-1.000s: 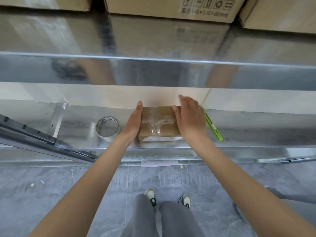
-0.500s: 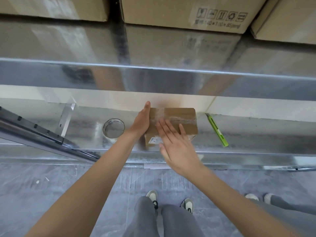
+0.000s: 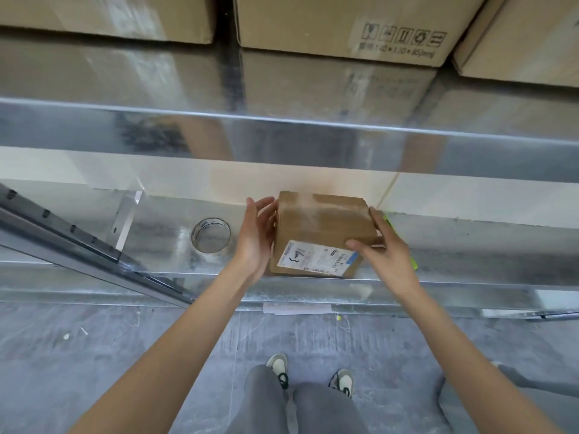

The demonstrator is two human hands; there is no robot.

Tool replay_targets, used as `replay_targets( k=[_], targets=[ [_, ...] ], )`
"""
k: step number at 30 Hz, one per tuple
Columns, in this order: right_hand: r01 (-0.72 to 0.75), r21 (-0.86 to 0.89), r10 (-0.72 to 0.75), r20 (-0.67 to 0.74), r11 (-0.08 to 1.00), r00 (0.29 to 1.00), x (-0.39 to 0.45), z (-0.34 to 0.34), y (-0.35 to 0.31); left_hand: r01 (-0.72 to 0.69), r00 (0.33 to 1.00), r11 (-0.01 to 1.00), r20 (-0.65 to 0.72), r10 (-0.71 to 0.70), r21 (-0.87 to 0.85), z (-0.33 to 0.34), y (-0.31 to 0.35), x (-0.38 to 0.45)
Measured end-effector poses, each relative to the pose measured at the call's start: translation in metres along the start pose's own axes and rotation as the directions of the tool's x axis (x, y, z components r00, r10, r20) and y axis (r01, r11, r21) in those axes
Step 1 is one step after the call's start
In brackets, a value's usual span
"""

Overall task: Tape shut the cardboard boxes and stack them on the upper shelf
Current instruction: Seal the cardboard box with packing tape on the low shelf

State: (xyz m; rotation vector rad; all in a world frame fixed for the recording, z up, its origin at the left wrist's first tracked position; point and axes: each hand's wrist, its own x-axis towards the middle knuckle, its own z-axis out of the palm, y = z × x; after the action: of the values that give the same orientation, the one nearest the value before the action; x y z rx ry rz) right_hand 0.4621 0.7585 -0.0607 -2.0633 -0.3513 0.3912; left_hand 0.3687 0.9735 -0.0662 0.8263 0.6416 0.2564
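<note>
Holding a small cardboard box [image 3: 322, 227] between two bare hands, a person stands at a shiny metal shelf unit, seen from a camera on their head looking down. The box sits tilted at the front edge of the lower shelf [image 3: 470, 255], its near face turned up toward the camera and showing a white shipping label [image 3: 316, 257] with handwriting and a blue patch at one corner. Clear tape runs across the top of the box. The left hand [image 3: 255, 238] lies against the box's left side, palm inward, fingers straight and spread slightly. The right hand [image 3: 387, 252] grips the box's right side, fingers over the far right edge and thumb pressing on the near face just beside the label. A roll of clear tape [image 3: 211, 235] lies flat on the lower shelf, to the left of the left hand and apart from it. A green cutter [image 3: 407, 245] lies on the shelf behind the right hand, mostly hidden by it. Above, the upper shelf [image 3: 282, 120] carries three large cardboard boxes [image 3: 344, 23] side by side, the middle one printed with handling symbols. Below, the grey floor [image 3: 94, 355], grey trousers and two pale shoes [image 3: 279, 366] are visible.
</note>
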Motion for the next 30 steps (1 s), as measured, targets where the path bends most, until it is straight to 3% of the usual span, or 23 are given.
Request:
replay_targets(
  k=[2,4,7,9,11,14,16,18,22,26,30],
  targets=[
    [0.023,0.018,-0.021,-0.12,1.0,0.993,0.0,0.0,-0.007,-0.041,0.994,0.991,0.11,0.027,0.129,0.003,0.005,-0.014],
    [-0.003,-0.012,0.001,-0.189,1.0,0.982,0.005,0.003,-0.015,-0.102,0.983,0.909,0.181,0.03,0.403,0.006,0.007,-0.02],
    [-0.171,-0.147,0.164,-0.056,0.974,0.985,0.024,0.013,-0.017,-0.121,0.986,0.747,0.168,0.013,0.653,-0.004,-0.004,-0.013],
    [-0.248,-0.253,0.272,0.062,0.935,0.96,0.033,0.024,-0.01,-0.104,0.987,0.725,0.16,-0.009,0.681,-0.015,-0.015,-0.007],
    [-0.254,-0.32,0.291,0.07,0.912,0.954,0.035,0.034,-0.005,-0.093,0.984,0.726,0.173,-0.037,0.681,-0.022,-0.026,-0.002],
    [-0.016,-0.647,0.01,-0.012,0.763,1.0,0.031,0.049,-0.004,-0.096,0.985,0.762,0.169,-0.019,0.641,-0.025,-0.035,0.005],
    [0.28,-0.676,-0.194,0.201,0.682,0.96,0.029,0.061,-0.015,-0.087,0.984,0.788,0.177,-0.028,0.609,-0.027,-0.038,0.008],
    [0.442,-0.629,-0.214,0.406,0.64,0.888,0.03,0.074,-0.024,-0.069,0.981,0.813,0.186,-0.049,0.578,-0.028,-0.039,0.009],
    [0.471,-0.718,-0.104,0.492,0.513,0.864,0.027,0.085,-0.031,-0.081,0.993,0.826,0.118,0.018,0.558,-0.024,-0.041,0.008],
    [0.601,-0.666,-0.217,0.571,0.442,0.792,-0.038,0.074,-0.011,-0.046,0.999,0.861,0.041,0.029,0.506,-0.022,-0.047,0.008],
    [0.632,-0.678,-0.289,0.562,0.375,0.775,-0.063,0.067,0.001,-0.059,0.998,0.861,0.055,0.036,0.505,-0.022,-0.047,0.01]
  ],
)
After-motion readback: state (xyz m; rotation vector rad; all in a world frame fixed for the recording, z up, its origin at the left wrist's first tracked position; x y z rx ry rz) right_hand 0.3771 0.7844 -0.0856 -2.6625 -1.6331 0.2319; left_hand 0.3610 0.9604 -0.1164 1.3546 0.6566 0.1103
